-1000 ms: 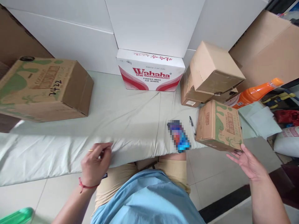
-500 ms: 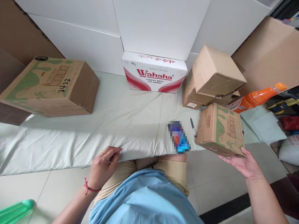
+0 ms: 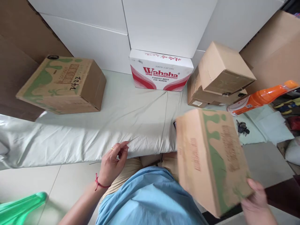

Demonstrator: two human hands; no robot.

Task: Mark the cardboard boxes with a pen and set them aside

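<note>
A brown cardboard carton [image 3: 212, 159] with green drip patterns and coconut print is tilted and lifted off the table at my right side. My right hand [image 3: 255, 195] grips its lower right corner, with the fingers partly hidden behind it. Near the front edge of the cloth-covered table, my left hand [image 3: 114, 161] holds nothing, its fingers loosely bent and the thumb apart from them. A dark corner of the phone [image 3: 174, 125] peeks out beside the carton, which covers the rest.
A similar carton marked 2422 [image 3: 61, 86] stands at the left, and a Wahaha water box [image 3: 161, 72] against the wall. Stacked plain boxes [image 3: 222, 72], an orange bottle [image 3: 260, 100] and keys [image 3: 242, 128] are on the right. A green plastic object [image 3: 23, 207] is at lower left.
My right hand has lifted the carton from the table's right end and brought it toward me and leftward. It now covers the pen and most of the phone; the keys are uncovered.
</note>
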